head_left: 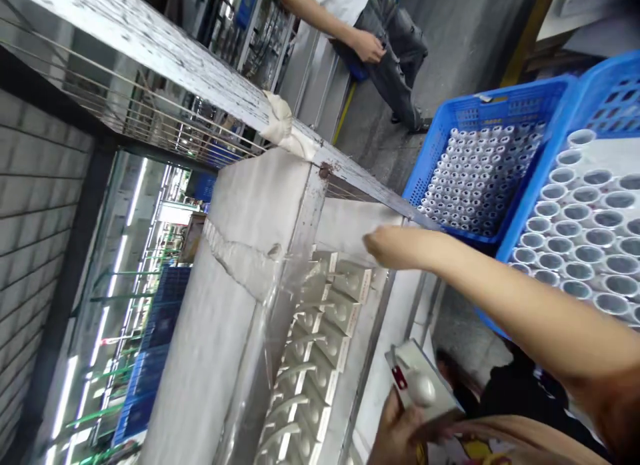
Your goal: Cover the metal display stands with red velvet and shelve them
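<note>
Left-hand grip (397,433): clamped on white card pack (420,385) with red tag, at worktop's (395,325) lower right corner.
Right-hand grip (395,246): outstretched, open or shut cannot be told, fingers just above clear plastic film (305,298) covering rows of white boxed items (320,358). Blue crates (480,165) of white tubes (575,231) stand beyond worktop's right edge.

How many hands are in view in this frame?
3: the person's right hand, reaching over clear plastic film; their left hand, gripping a white packaged item at bottom; a co-worker's hand at top. More may be hidden.
</note>
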Available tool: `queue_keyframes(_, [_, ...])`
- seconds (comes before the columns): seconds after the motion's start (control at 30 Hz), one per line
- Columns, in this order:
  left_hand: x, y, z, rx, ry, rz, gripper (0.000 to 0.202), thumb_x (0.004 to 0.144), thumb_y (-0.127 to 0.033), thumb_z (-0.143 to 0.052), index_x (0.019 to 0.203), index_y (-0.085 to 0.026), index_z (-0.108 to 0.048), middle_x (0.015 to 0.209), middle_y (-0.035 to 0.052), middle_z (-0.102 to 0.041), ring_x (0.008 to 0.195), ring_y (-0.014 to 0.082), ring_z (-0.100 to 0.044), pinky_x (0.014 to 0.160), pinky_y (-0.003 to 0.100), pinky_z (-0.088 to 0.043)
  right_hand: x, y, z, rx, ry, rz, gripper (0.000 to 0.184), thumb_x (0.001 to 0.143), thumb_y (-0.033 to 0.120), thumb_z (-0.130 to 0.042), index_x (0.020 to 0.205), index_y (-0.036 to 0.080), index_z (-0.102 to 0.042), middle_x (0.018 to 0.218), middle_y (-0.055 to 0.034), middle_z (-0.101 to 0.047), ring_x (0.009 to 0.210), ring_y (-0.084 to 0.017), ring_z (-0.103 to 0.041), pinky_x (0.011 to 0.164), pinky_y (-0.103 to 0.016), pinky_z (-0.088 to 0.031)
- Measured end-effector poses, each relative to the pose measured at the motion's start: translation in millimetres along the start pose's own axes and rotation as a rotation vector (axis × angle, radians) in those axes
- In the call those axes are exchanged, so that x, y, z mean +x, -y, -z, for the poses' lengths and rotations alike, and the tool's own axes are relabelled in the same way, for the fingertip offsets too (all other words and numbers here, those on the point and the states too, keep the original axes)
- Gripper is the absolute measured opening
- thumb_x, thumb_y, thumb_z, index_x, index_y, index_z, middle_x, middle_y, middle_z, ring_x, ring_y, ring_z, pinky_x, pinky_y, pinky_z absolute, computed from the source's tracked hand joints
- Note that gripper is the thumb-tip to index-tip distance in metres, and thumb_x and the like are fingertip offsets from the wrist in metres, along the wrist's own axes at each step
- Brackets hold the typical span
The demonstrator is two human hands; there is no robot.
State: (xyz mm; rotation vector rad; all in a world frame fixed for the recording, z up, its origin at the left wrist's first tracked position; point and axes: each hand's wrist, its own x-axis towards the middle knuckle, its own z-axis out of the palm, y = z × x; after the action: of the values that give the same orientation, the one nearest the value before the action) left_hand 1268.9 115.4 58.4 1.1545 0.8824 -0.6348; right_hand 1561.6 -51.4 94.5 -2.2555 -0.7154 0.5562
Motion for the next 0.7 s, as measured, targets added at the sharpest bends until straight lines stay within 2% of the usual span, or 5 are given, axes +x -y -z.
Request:
queue_keyframes(0.13, [19.1,-22.1,-38.5,0.009,0.057,-0.104,0.048,0.074,-0.043,-0.072,0.116,-0.023,-0.06,0.095,0.0148,-0.073,0.082,0.031,-0.07,0.066,0.039,-0.05,-108.0,-45.5,-45.1,0.247,-0.248,-0.142,0.039,0.091,0.04,-0.05,0.125,0.024,-0.055,0.079,-0.0089,-0.07,0.068,-0.019,-0.068,0.06,-0.028,-0.052])
queue_keyframes(0.27, [51.5,-60.8,-88.1,-0.051,0.172,-0.249,0.056,0.074,-0.04,-0.074,0.121,-0.017,-0.054,0.102,0.0139,-0.07,0.08,0.0244,-0.07,0.069,0.031,-0.049,-136.1,-51.4,-86.9,0.622,-0.272,-0.139,0.041,0.087,0.037,-0.053,0.126,0.026,-0.055,0.092,-0.0066,-0.072,0.069,-0.017,-0.068,0.059,-0.027,-0.054])
queue_keyframes(0.4, [77.5,-91.8,-111.6,0.057,0.171,-0.358,0.059,0.078,-0.051,-0.067,0.124,-0.02,-0.048,0.104,0.0112,-0.068,0.078,0.0221,-0.069,0.071,0.034,-0.051,-97.5,-46.7,-78.5,0.756,-0.445,-0.237,0.037,0.082,0.021,-0.053,0.117,0.022,-0.062,0.104,-0.0049,-0.071,0.071,-0.018,-0.067,0.068,-0.029,-0.054])
queue_keyframes(0.5, [79.7,-98.3,-100.6,0.174,0.167,-0.357,0.065,0.081,-0.064,-0.054,0.127,-0.021,-0.041,0.109,0.014,-0.066,0.083,0.0255,-0.068,0.072,0.038,-0.052,-55.1,-48.9,-55.6,0.682,-0.434,-0.236,0.036,0.081,0.012,-0.051,0.112,0.019,-0.066,0.106,-0.0036,-0.071,0.085,-0.018,-0.068,0.079,-0.028,-0.052])
queue_keyframes(0.7, [32.4,-29.6,-31.5,0.315,0.049,-0.226,0.059,0.073,-0.056,-0.069,0.121,-0.027,-0.051,0.102,0.0111,-0.066,0.079,0.0255,-0.069,0.069,0.038,-0.05,45.3,-38.9,-42.4,0.518,-0.3,-0.188,0.024,0.079,0.006,-0.055,0.096,0.013,-0.07,0.103,-0.0091,-0.07,0.099,-0.023,-0.064,0.085,-0.03,-0.048])
